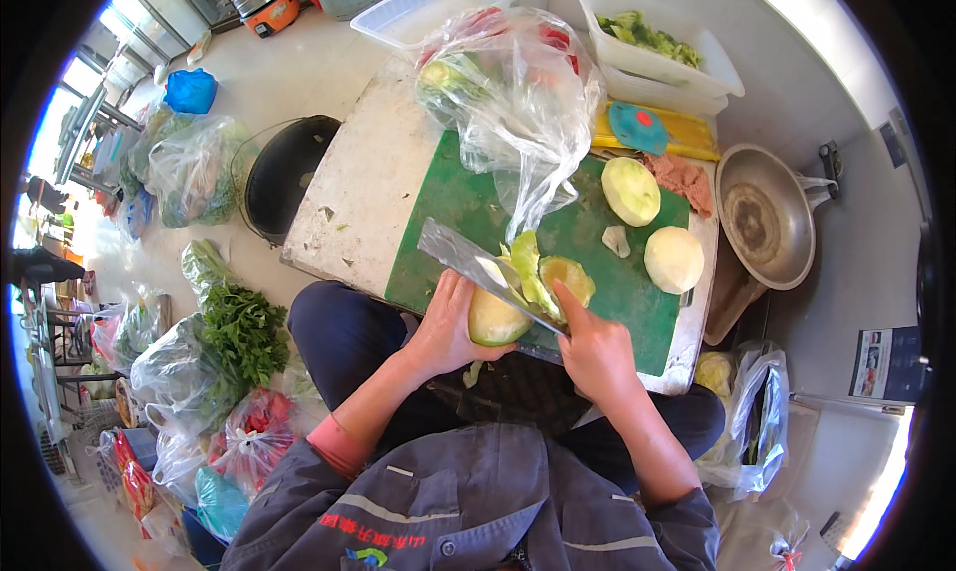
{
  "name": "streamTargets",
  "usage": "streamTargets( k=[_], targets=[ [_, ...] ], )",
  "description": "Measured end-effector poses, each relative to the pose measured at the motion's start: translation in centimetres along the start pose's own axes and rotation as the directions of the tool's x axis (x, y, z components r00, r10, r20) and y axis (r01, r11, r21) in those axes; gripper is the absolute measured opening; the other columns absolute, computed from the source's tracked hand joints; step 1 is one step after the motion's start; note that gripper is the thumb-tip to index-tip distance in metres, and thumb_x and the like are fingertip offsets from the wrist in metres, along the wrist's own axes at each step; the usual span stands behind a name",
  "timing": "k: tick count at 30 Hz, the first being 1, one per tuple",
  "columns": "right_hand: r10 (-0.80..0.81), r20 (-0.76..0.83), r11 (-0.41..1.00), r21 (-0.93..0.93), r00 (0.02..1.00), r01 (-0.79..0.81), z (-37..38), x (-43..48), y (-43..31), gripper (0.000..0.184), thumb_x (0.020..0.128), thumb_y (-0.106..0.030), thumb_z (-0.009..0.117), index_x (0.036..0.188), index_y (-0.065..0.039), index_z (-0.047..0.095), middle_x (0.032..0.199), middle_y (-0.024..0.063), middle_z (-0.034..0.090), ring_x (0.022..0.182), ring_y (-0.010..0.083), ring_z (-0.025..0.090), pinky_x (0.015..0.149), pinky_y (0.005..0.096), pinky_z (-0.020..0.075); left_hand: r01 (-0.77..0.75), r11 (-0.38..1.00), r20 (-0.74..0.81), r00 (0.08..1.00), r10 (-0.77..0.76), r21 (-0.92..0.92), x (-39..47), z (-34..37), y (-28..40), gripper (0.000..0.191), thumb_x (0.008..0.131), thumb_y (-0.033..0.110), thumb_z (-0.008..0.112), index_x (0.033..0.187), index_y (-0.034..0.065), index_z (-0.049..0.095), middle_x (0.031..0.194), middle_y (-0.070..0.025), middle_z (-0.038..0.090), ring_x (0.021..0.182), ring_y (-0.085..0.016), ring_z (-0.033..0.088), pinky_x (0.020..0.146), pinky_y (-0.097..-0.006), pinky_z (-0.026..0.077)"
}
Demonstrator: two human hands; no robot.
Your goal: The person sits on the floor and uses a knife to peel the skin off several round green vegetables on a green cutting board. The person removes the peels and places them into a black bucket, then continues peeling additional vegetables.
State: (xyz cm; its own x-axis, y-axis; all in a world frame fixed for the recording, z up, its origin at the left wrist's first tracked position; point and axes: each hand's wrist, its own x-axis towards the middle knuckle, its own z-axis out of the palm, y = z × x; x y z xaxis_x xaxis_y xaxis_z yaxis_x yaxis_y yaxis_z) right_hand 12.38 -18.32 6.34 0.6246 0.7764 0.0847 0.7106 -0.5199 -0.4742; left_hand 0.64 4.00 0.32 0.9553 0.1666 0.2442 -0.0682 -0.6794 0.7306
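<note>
My left hand (446, 328) grips a pale round vegetable (496, 318) with some green skin at its underside, near the front edge of a green cutting board (478, 198). In my right hand (597, 347) is a cleaver (478, 265), its wide blade slanting over the vegetable; the handle is hidden in my fist. Curled green peelings (529, 268) lie against the blade. Behind them rests a hollowed greenish piece (579, 276). Two peeled pale pieces (631, 191) (674, 259) sit on the board's right part, with a small white scrap (616, 241) beside them.
A clear plastic bag of vegetables (515, 85) covers the board's far part. White tubs (665, 71) and a pinkish cloth (681, 183) lie beyond. At right hangs a metal pan (765, 216); at left stand a black bucket (287, 179) and bagged vegetables (198, 171) on the floor.
</note>
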Motion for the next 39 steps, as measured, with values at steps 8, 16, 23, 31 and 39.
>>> streamTargets(
  k=[8, 16, 23, 31, 39],
  targets=[
    [0.118, 0.049, 0.99, 0.077, 0.992, -0.122, 0.8, 2.5, 0.5, 0.019, 0.095, -0.019, 0.066, 0.103, -0.002, 0.068, 0.077, 0.0239, 0.069, 0.076, 0.0464, 0.069, 0.07, 0.0558, 0.0552, -0.083, 0.994, 0.106, 0.99, 0.09, -0.068, 0.8, -1.9, -0.6, 0.124, 0.062, 0.029, 0.099, 0.16, -0.0011, 0.029, 0.159, -0.029, 0.036, 0.148, -0.045, 0.038, 0.122, -0.0519, 0.036],
    [0.166, -0.03, 0.986, -0.004, 0.986, -0.167, 1.9, -0.4, -4.1, 0.053, 0.088, -0.015, 0.071, 0.139, -0.004, 0.062, 0.085, 0.022, 0.072, 0.074, 0.0427, 0.07, 0.07, 0.0523, 0.0573, 0.253, 0.953, -0.174, 0.959, -0.224, 0.166, -2.5, 0.6, 5.1, 0.129, 0.068, 0.031, 0.097, 0.162, -0.0078, 0.017, 0.163, -0.0344, 0.028, 0.153, -0.049, 0.03, 0.125, -0.0512, 0.031],
    [-0.034, -0.208, 0.976, -0.219, 0.978, -0.012, 3.4, -3.2, -4.2, 0.063, 0.082, -0.005, 0.073, 0.143, -0.007, 0.062, 0.08, 0.0134, 0.067, 0.061, 0.0344, 0.067, 0.058, 0.0444, 0.0552, 0.21, 0.974, -0.077, 0.973, -0.217, -0.089, -1.9, 0.2, 2.6, 0.082, 0.067, 0.023, 0.095, 0.137, 0.0031, 0.058, 0.141, -0.0229, 0.056, 0.134, -0.044, 0.049, 0.108, -0.05, 0.045],
    [-0.1, -0.177, 0.952, -0.302, 0.979, 0.043, 4.4, -2.8, -1.9, 0.052, 0.086, -0.007, 0.066, 0.138, -0.003, 0.064, 0.079, 0.0076, 0.061, 0.058, 0.0253, 0.065, 0.054, 0.0384, 0.0544, 0.127, 0.992, -0.155, 0.979, -0.129, -0.024, -2.7, 0.7, 1.9, 0.09, 0.065, 0.019, 0.096, 0.142, 0.0038, 0.052, 0.14, -0.0218, 0.055, 0.13, -0.046, 0.051, 0.111, -0.0533, 0.042],
    [-0.157, -0.098, 0.979, -0.142, 0.983, 0.143, 1.2, -1.7, -0.2, 0.052, 0.081, -0.001, 0.072, 0.133, -0.007, 0.067, 0.078, 0.009, 0.065, 0.064, 0.0288, 0.069, 0.06, 0.0409, 0.0569, 0.079, 0.997, -0.161, 0.984, -0.075, 0.021, -3.1, -0.1, 1.8, 0.096, 0.066, 0.025, 0.099, 0.143, 0.0019, 0.048, 0.14, -0.0223, 0.054, 0.13, -0.046, 0.052, 0.111, -0.0518, 0.044]
  ],
)
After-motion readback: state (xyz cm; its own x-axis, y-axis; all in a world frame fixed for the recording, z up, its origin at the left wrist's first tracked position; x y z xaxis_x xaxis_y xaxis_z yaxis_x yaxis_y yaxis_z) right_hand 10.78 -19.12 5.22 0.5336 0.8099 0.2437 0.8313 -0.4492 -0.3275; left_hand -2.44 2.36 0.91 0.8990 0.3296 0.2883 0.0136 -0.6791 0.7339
